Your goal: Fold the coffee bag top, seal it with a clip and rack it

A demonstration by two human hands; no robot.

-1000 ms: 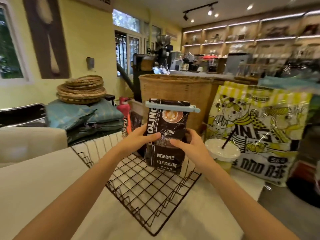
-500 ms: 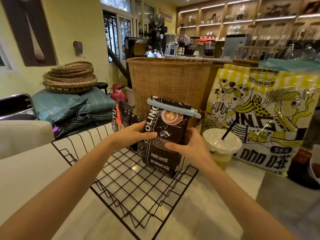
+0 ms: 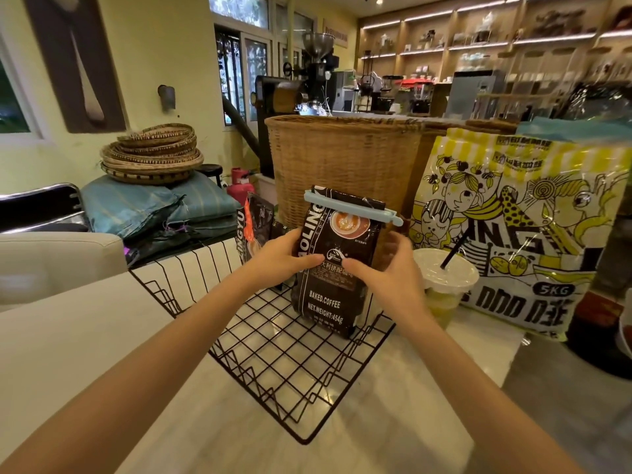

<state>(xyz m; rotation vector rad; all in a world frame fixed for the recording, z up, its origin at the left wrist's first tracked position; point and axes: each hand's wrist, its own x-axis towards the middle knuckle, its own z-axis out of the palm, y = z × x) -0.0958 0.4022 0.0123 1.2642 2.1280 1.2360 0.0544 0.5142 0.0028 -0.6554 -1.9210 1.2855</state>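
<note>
Coffee bag [image 3: 333, 268], black, upright in the wire rack [image 3: 290, 354], top folded under a pale blue clip [image 3: 352, 207]; left hand [image 3: 280, 260] and right hand [image 3: 386, 271] wrapped around its sides, thumbs on front.

The room is lit warmly and evenly. Bright strips of light are seen under the wall shelves [image 3: 478, 46] at the top right, and daylight is let in through the windows [image 3: 239, 63]. A soft shine is thrown on the pale desk [image 3: 239, 422] under the wire rack [image 3: 290, 364]. Straight lines are bent near the edges by the wide lens. The far right side is smeared by blur, and the nearest parts of the arms are soft.
</note>
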